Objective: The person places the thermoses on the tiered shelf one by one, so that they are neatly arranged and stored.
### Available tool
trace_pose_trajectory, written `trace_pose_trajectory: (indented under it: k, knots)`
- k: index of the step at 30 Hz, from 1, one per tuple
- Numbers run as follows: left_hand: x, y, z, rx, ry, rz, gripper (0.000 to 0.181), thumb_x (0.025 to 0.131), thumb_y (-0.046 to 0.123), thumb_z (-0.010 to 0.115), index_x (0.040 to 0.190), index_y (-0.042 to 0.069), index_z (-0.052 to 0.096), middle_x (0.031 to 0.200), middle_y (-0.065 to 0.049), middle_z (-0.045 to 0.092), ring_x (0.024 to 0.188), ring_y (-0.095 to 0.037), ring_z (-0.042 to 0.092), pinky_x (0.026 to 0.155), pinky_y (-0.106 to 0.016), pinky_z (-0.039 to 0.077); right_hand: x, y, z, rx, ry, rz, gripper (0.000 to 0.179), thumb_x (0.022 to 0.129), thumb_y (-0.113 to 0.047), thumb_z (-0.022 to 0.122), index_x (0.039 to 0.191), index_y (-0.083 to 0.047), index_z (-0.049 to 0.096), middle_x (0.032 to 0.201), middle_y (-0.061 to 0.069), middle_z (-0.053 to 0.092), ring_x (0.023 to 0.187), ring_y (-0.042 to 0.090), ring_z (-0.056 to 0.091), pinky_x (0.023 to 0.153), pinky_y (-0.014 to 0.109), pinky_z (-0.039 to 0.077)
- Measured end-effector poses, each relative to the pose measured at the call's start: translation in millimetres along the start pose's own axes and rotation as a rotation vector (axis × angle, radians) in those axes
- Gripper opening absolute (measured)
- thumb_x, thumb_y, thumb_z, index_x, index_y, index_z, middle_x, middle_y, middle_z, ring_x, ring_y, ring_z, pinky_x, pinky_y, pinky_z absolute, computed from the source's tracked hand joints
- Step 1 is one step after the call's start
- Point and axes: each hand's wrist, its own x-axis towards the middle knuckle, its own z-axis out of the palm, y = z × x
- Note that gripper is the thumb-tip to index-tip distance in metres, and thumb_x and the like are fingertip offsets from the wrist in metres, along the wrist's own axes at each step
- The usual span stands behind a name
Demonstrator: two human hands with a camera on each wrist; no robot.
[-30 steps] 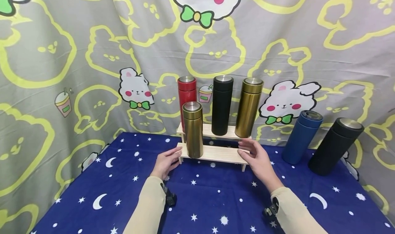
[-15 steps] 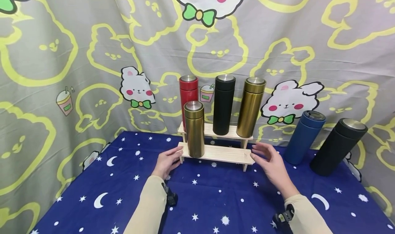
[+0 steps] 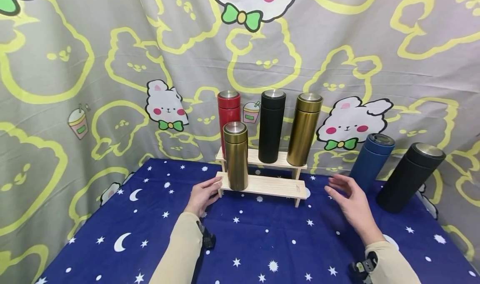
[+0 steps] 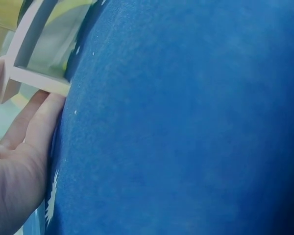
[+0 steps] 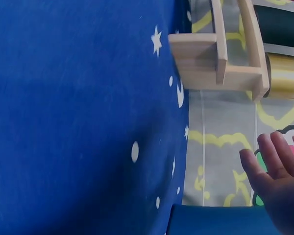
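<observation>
My left hand (image 3: 203,197) holds the left end of a two-tier wooden rack (image 3: 273,185), its fingertips against the lower board and leg. A gold thermos (image 3: 237,161) stands upright on that lower step, near the left end. On the upper step are a red thermos (image 3: 229,109), a black thermos (image 3: 271,128) and another gold thermos (image 3: 305,130). To the right of the rack, my right hand (image 3: 354,205) hovers with fingers spread and nothing held. It is just in front of a blue thermos (image 3: 372,159) and covers its lower part.
A wide black thermos (image 3: 410,178) stands on the tablecloth right of the blue one. Dark blue cloth (image 3: 258,246) with white stars and moons covers the table. Behind everything hangs a grey curtain (image 3: 202,67) with yellow cartoon outlines.
My right hand has left the rack's right end and moved right, to the blue thermos. My left hand has stayed at the rack's left end; the thermoses have kept their places.
</observation>
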Motion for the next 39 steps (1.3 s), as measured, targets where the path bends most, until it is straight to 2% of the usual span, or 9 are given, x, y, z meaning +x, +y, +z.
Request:
trace_pose_trajectory:
  k: [3,11,14,17,20,22,24,28,39]
  knots:
    - [0.4,-0.8,0.2,-0.004,0.0,-0.004,0.039,0.087,0.016,0.078,0.124,0.007,0.07,0.125,-0.014,0.064,0.102,-0.022,0.065,0.086,-0.041,0.055,0.5,3,-5,-0.029,0.026,0.004,0.052,0.096,-0.023,0.068,0.137,0.002,0.047,0.128,0.02,0.058,0.11,0.012,0.056,0.082,0.005,0.041]
    - [-0.4,0.1,-1.2,-0.003,0.007,-0.005,0.04,0.087,0.016,0.077,0.125,0.007,0.069,0.126,-0.014,0.063,0.104,-0.022,0.064,0.088,-0.041,0.054,-2.0,11,-24,-0.057,0.104,-0.021,0.046,0.095,-0.016,0.068,0.131,0.006,0.05,0.123,0.026,0.057,0.1,-0.009,0.053,0.079,0.004,0.042]
    - [-0.8,0.7,-1.7,0.001,0.011,-0.005,0.039,0.088,0.016,0.077,0.125,0.007,0.069,0.127,-0.014,0.063,0.105,-0.023,0.064,0.089,-0.042,0.053,-2.0,14,-32,-0.095,0.139,0.011,0.047,0.095,-0.02,0.068,0.131,0.005,0.051,0.123,0.025,0.058,0.1,-0.01,0.051,0.079,0.002,0.041]
    - [-1.2,1.4,-1.5,0.004,0.012,-0.009,0.04,0.088,0.016,0.077,0.125,0.007,0.069,0.127,-0.014,0.063,0.106,-0.023,0.064,0.089,-0.042,0.053,-1.7,15,-38,-0.138,0.205,0.096,0.052,0.095,-0.029,0.068,0.134,0.001,0.05,0.128,0.022,0.056,0.109,0.003,0.053,0.087,0.007,0.041]
    - [-0.7,1.5,-0.9,0.002,0.012,-0.016,0.04,0.087,0.017,0.077,0.125,0.008,0.069,0.127,-0.014,0.063,0.106,-0.023,0.064,0.089,-0.042,0.053,-1.4,16,-44,-0.148,0.275,0.187,0.06,0.095,-0.035,0.066,0.141,-0.002,0.046,0.136,0.019,0.051,0.124,0.024,0.048,0.105,0.026,0.038]
    - [-0.3,1.2,-0.4,-0.001,0.012,-0.02,0.04,0.087,0.017,0.078,0.125,0.008,0.069,0.126,-0.014,0.063,0.106,-0.023,0.064,0.089,-0.041,0.053,-1.0,17,-47,-0.129,0.319,0.237,0.064,0.095,-0.036,0.065,0.144,-0.002,0.042,0.141,0.018,0.046,0.129,0.034,0.042,0.11,0.04,0.034]
    - [0.2,0.6,0.0,-0.004,0.008,-0.016,0.039,0.087,0.016,0.077,0.125,0.008,0.069,0.126,-0.014,0.064,0.105,-0.023,0.064,0.088,-0.041,0.054,0.1,18,-50,-0.098,0.353,0.277,0.069,0.095,-0.036,0.065,0.147,-0.002,0.037,0.144,0.019,0.041,0.133,0.035,0.038,0.112,0.044,0.03]
    - [0.4,-0.6,0.0,-0.006,0.003,-0.012,0.039,0.087,0.017,0.078,0.124,0.008,0.07,0.125,-0.014,0.064,0.104,-0.023,0.065,0.087,-0.041,0.054,2.9,20,-51,-0.047,0.379,0.333,0.076,0.094,-0.036,0.066,0.151,-0.003,0.029,0.15,0.017,0.034,0.139,0.028,0.032,0.114,0.041,0.027]
    - [-0.9,-0.1,-0.6,-0.004,0.006,-0.005,0.039,0.088,0.017,0.077,0.124,0.007,0.069,0.126,-0.014,0.064,0.104,-0.023,0.064,0.087,-0.041,0.054,8.6,28,-52,-0.055,0.34,0.325,0.084,0.094,-0.037,0.065,0.155,-0.003,0.018,0.155,0.02,0.026,0.142,0.033,0.026,0.114,0.047,0.024]
